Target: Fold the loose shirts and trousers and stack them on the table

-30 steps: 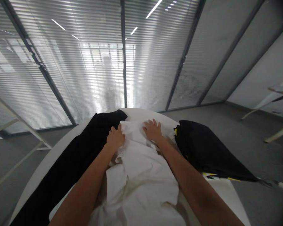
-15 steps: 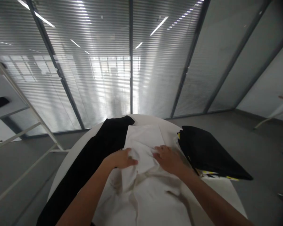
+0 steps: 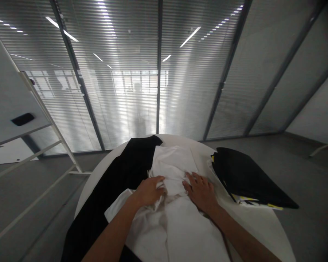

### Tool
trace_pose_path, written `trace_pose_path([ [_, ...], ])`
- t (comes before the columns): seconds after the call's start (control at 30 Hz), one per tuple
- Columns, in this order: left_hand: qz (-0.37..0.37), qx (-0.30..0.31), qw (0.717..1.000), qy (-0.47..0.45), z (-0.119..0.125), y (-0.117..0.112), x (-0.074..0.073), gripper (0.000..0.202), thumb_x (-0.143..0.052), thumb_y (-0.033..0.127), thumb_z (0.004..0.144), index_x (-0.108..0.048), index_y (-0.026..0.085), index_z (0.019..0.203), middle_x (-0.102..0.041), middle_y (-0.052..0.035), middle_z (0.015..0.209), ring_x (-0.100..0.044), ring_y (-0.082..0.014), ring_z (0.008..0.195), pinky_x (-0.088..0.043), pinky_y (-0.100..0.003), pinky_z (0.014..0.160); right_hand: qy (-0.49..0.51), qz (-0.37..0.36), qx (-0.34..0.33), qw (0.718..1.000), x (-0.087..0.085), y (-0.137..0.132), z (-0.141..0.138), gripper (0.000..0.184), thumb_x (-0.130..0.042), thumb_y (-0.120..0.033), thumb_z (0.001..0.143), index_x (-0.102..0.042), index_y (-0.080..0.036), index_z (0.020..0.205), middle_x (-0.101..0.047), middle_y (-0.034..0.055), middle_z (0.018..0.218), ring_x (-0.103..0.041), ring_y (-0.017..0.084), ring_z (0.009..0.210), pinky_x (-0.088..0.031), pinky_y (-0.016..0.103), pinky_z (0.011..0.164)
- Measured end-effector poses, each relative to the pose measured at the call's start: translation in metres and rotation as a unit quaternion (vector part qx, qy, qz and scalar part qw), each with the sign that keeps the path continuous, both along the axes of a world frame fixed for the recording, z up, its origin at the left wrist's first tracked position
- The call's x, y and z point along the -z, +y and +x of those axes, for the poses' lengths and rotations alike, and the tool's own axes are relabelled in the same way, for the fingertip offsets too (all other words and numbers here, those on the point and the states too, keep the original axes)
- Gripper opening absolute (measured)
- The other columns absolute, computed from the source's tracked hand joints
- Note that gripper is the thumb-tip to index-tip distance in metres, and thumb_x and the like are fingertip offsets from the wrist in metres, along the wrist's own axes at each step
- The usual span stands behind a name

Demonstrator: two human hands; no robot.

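Observation:
A rumpled white cloth garment (image 3: 192, 222) lies lengthwise on the round white table; its exact kind is hard to make out. My left hand (image 3: 150, 190) grips its left side, with a fold of cloth between thumb and fingers. On the right part of the same cloth rests my right hand (image 3: 200, 190), fingers spread and palm down. Under and left of the white garment stretches a long black cloth (image 3: 120, 171), which reaches the near edge. A loose white flap (image 3: 116, 207) sticks out beside my left forearm, over the black cloth.
To the right on the table (image 3: 270, 227) lies a stack of folded black cloth (image 3: 246, 178) with yellow and white edges showing beneath. A whiteboard stand (image 3: 67, 154) is on the left. Beyond the table stands a glass wall with blinds (image 3: 125, 105).
The view has swung slightly left. My left hand has bunched the white cloth more, and a white flap now shows over the black cloth. My right hand's fingers have spread flatter on the fabric.

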State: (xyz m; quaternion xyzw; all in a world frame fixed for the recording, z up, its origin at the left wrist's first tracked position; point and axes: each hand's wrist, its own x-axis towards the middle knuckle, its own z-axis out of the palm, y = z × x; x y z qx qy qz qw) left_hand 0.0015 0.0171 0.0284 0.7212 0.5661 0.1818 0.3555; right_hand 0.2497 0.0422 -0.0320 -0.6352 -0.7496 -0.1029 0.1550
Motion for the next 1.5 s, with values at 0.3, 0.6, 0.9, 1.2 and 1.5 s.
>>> trace_pose_path([
  [0.3, -0.019, -0.157, 0.959, -0.236, 0.032, 0.016, 0.015, 0.031, -0.056, 0.028, 0.082, -0.06, 0.015, 0.11, -0.068, -0.0053, 0.096, -0.061, -0.011, 0.066, -0.046, -0.021, 0.059, -0.006, -0.063, -0.048, 0.997, -0.012, 0.038, 0.013, 0.046, -0.029, -0.045, 0.098, -0.048, -0.028, 0.136, -0.05, 0.0091, 0.139, -0.047, 0.027, 0.123, -0.036, 0.045, 0.098],
  [0.6, 0.0, -0.04, 0.994, 0.103, -0.031, -0.004, -0.011, 0.084, -0.06, 0.065, 0.07, -0.045, 0.016, 0.137, -0.066, -0.0172, 0.111, -0.065, -0.0304, 0.095, -0.046, -0.036, 0.079, 0.018, -0.01, -0.031, 0.999, -0.042, -0.027, 0.014, 0.031, -0.045, -0.035, 0.091, -0.062, -0.023, 0.113, -0.06, 0.0113, 0.117, -0.05, 0.028, 0.111, -0.033, 0.043, 0.096],
  [0.9, -0.055, 0.111, 0.985, 0.118, -0.04, -0.017, -0.02, 0.067, -0.075, 0.04, 0.06, -0.06, 0.02, 0.122, -0.064, -0.0125, 0.122, -0.06, -0.0325, 0.109, -0.041, -0.038, 0.094, 0.008, -0.106, -0.174, 0.979, -0.025, -0.098, 0.01, 0.07, -0.047, -0.064, 0.084, -0.037, -0.028, 0.144, -0.047, 0.014, 0.14, -0.04, 0.032, 0.127, -0.03, 0.046, 0.101],
  [1.2, -0.086, 0.066, 0.988, -0.114, -0.006, -0.038, -0.04, 0.051, -0.054, 0.036, 0.084, -0.05, 0.02, 0.132, -0.064, -0.0092, 0.119, -0.062, -0.026, 0.106, -0.049, -0.038, 0.09, -0.009, -0.099, -0.188, 0.977, -0.026, -0.045, 0.046, 0.047, -0.041, -0.035, 0.094, -0.044, -0.03, 0.14, -0.049, 0.0092, 0.141, -0.043, 0.025, 0.128, -0.023, 0.048, 0.108],
  [1.5, -0.296, 0.078, 0.937, -0.167, -0.015, -0.093, -0.022, 0.08, -0.052, 0.04, 0.086, -0.008, 0.022, 0.15, -0.069, -0.0114, 0.088, -0.064, -0.0168, 0.048, -0.045, -0.024, 0.043, 0.106, -0.151, -0.302, 0.935, -0.058, -0.05, 0.081, 0.035, -0.04, -0.021, 0.09, -0.064, -0.021, 0.116, -0.061, 0.0092, 0.124, -0.052, 0.021, 0.117, -0.038, 0.037, 0.101],
])
